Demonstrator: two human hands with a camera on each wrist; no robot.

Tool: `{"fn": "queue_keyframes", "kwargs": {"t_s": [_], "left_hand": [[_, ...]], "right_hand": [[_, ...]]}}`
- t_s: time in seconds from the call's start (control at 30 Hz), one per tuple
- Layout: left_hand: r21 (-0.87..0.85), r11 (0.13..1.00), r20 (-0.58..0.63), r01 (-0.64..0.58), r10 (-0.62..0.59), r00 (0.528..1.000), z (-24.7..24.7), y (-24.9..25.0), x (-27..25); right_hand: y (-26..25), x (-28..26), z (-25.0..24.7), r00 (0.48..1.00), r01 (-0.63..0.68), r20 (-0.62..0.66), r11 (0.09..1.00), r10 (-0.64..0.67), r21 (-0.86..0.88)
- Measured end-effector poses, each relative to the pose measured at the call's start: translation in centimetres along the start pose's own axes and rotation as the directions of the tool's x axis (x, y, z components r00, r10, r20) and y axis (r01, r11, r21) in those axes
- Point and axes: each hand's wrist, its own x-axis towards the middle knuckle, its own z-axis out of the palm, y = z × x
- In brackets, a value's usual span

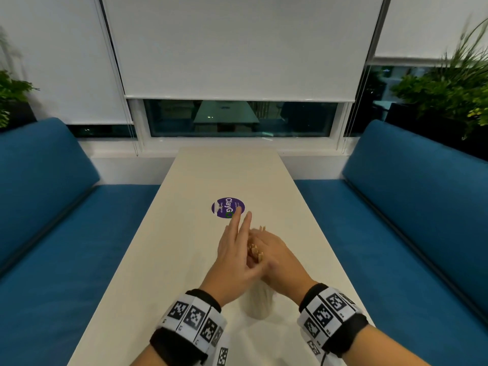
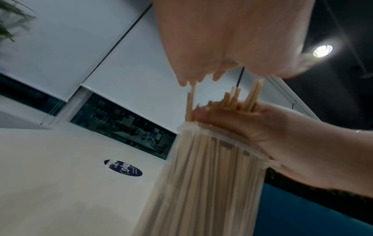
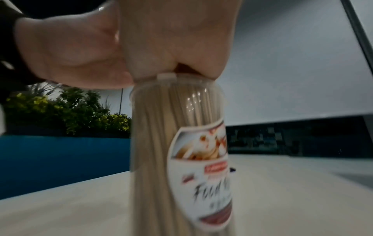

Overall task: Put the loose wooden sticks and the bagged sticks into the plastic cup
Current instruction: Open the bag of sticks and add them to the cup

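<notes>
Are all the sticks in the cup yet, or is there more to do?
Nearly done. The plastic cup is packed with wooden sticks. The right hand grips the tops poking out above the rim, and the left hand presses flat beside them. None lie on the table. No bag is visible.
</notes>
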Motion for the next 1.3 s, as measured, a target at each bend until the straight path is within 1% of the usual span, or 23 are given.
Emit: {"fn": "queue_keyframes", "kwargs": {"t_s": [0.03, 0.1, 0.17, 0.23, 0.33, 0.4, 0.43, 0.5, 0.53, 0.6, 0.67, 0.73, 0.77, 0.8, 0.83, 0.87, 0.93, 0.97, 1.0, 1.07, 1.13, 1.2, 1.3], "left_hand": [[-0.002, 1.0, -0.017, 0.01, -0.01, 1.0, 0.1, 0.2, 0.4], [-0.007, 0.999, -0.037, 0.045, -0.046, 0.998, 0.4, 0.5, 1.4], [0.01, 0.997, -0.028, 0.077, -0.077, 0.997, 0.7, 0.6, 2.2], [0.015, 0.995, 0.007, 0.094, -0.094, 0.996, 1.0, 0.7, 2.6], [0.034, 0.996, 0.073, 0.077, -0.079, 0.994, 1.7, 0.8, 2.7], [0.139, 0.99, 0.135, 0.032, -0.051, 0.99, 2.4, 0.6, 2.7], [0.242, 0.97, 0.189, 0.002, -0.049, 0.981, 2.7, 0.4, 2.7], [0.436, 0.898, 0.277, -0.05, -0.082, 0.957, 3.2, 0.2, 2.6], [0.481, 0.874, 0.29, -0.061, -0.093, 0.953, 3.3, 0.1, 2.6], [0.505, 0.861, 0.276, -0.061, -0.093, 0.957, 3.3, 0.1, 2.6], [0.505, 0.862, 0.247, -0.037, -0.103, 0.964, 3.5, -0.2, 2.8], [0.513, 0.858, 0.259, -0.024, -0.127, 0.958, 3.4, -0.2, 2.7], [0.486, 0.874, 0.268, -0.017, -0.131, 0.955, 3.3, -0.3, 2.7], [0.414, 0.91, 0.251, 0.011, -0.126, 0.96, 3.1, -0.3, 2.5], [0.302, 0.951, 0.189, 0.071, -0.132, 0.973, 2.8, -0.2, 2.3], [0.172, 0.976, 0.093, 0.135, -0.153, 0.984, 2.5, -0.3, 1.9], [-0.049, 0.976, -0.089, 0.212, -0.215, 0.972, 1.7, -0.9, 1.3], [-0.118, 0.965, -0.132, 0.232, -0.247, 0.96, 1.4, -1.2, 0.9], [-0.163, 0.955, -0.143, 0.249, -0.273, 0.951, 1.1, -1.6, 0.5], [-0.205, 0.936, -0.092, 0.287, -0.31, 0.946, 0.5, -2.0, -0.3], [-0.253, 0.909, 0.025, 0.332, -0.337, 0.941, 0.4, -2.3, -0.7], [-0.28, 0.884, 0.126, 0.374, -0.353, 0.927, 1.0, -2.5, -1.1], [-0.24, 0.892, 0.134, 0.383, -0.36, 0.923, 1.8, -2.8, -1.4]], "right_hand": [[0.1, -0.2, 0.2, 1.0, -0.008, -0.001, 1.0, 0.008, 0.031], [-0.2, -0.6, -0.2, 0.999, -0.033, -0.01, 0.988, 0.035, 0.151], [-0.3, -1.0, -0.8, 0.999, -0.037, -0.019, 0.969, 0.043, 0.243], [0.1, -1.5, -1.1, 0.998, -0.043, -0.041, 0.976, 0.053, 0.215], [0.9, -2.4, -1.7, 0.983, -0.162, -0.059, 0.974, 0.173, 0.158], [1.4, -3.1, -2.0, 0.97, -0.233, -0.028, 0.96, 0.24, 0.152], [1.5, -3.5, -2.1, 0.966, -0.258, 0.008, 0.954, 0.26, 0.155], [1.7, -4.3, -2.0, 0.954, -0.295, 0.1, 0.939, 0.281, 0.174], [1.9, -4.6, -1.9, 0.947, -0.311, 0.139, 0.932, 0.289, 0.186], [2.1, -5.2, -1.6, 0.933, -0.344, 0.181, 0.915, 0.309, 0.209], [2.4, -5.6, -1.3, 0.918, -0.389, 0.191, 0.883, 0.348, 0.261], [2.4, -5.8, -1.0, 0.907, -0.419, 0.189, 0.846, 0.376, 0.33], [2.2, -5.9, -0.9, 0.905, -0.425, 0.188, 0.83, 0.381, 0.361], [2.0, -5.8, -0.8, 0.904, -0.427, 0.185, 0.817, 0.385, 0.386], [1.7, -5.7, -0.8, 0.906, -0.424, 0.178, 0.809, 0.385, 0.407], [1.4, -5.5, -0.7, 0.908, -0.417, 0.164, 0.803, 0.385, 0.426], [0.9, -4.8, -0.5, 0.911, -0.402, 0.112, 0.795, 0.397, 0.454], [0.7, -4.5, -0.3, 0.908, -0.401, 0.081, 0.796, 0.411, 0.453], [0.5, -4.3, -0.1, 0.904, -0.403, 0.053, 0.804, 0.424, 0.438], [0.1, -4.2, 0.2, 0.906, -0.404, 0.046, 0.824, 0.422, 0.396], [-0.3, -4.0, 0.4, 0.91, -0.403, 0.073, 0.832, 0.407, 0.383], [-0.4, -3.8, 0.3, 0.908, -0.408, 0.064, 0.834, 0.415, 0.372], [-0.6, -3.7, 0.0, 0.913, -0.403, 0.09, 0.846, 0.398, 0.349]]}}
